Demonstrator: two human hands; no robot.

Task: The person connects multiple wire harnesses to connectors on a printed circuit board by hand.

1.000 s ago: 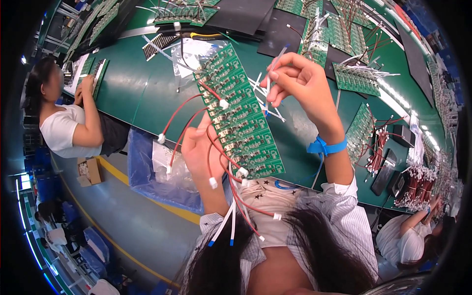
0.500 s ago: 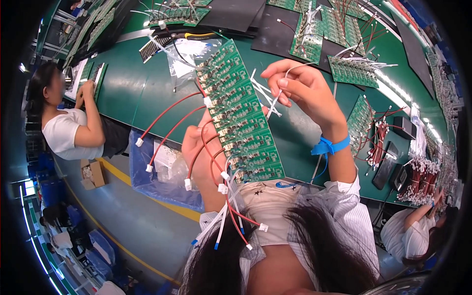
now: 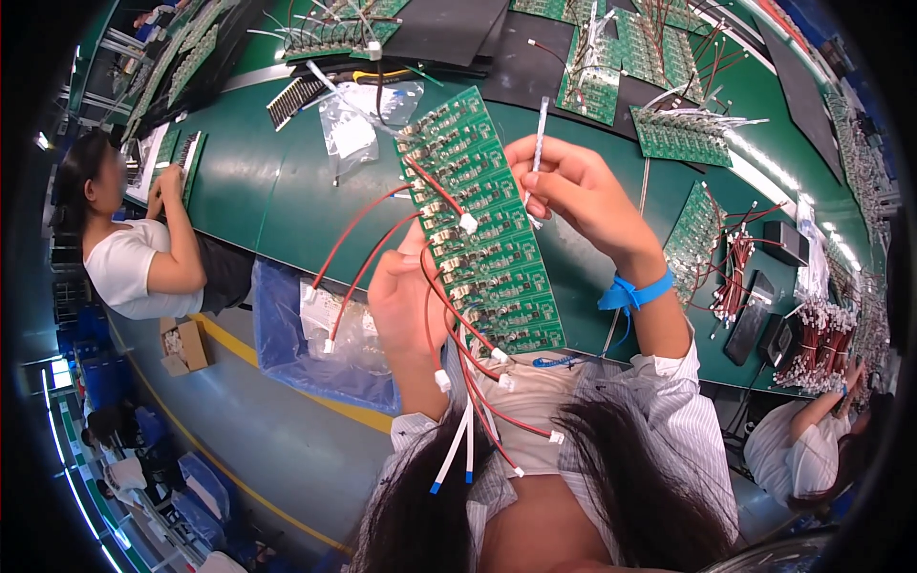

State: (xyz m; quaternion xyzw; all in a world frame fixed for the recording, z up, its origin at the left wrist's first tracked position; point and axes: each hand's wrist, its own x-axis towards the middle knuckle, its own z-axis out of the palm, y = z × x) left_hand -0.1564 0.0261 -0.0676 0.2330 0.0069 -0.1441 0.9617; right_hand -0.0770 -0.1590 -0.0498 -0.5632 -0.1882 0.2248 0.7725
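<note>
My left hand (image 3: 409,304) grips a long green circuit board panel (image 3: 506,250) at its left edge, with some fingers hidden beneath it. The panel stands tilted in front of my chest. From its left edge hang several red wires (image 3: 365,222) with white plugs, one lying across the board face. A few white flat cables (image 3: 455,449) with blue ends dangle from its lower end. Beside the panel's upper right edge, my right hand (image 3: 585,196) is closed, pinching a white flat cable (image 3: 542,134) that points upward. A blue wristband (image 3: 638,292) circles my right wrist.
On the green table (image 3: 239,205) lie a plastic bag (image 3: 361,124), yellow-handled pliers (image 3: 382,74) and more wired boards (image 3: 680,138). Bundled red wires (image 3: 820,349) lie at right. A blue-lined bin (image 3: 277,349) stands at left, near a seated co-worker (image 3: 143,239).
The panel has shifted slightly right and down. Several red wires have swung rightward, one now across the board. The white cable in my right hand has turned upright.
</note>
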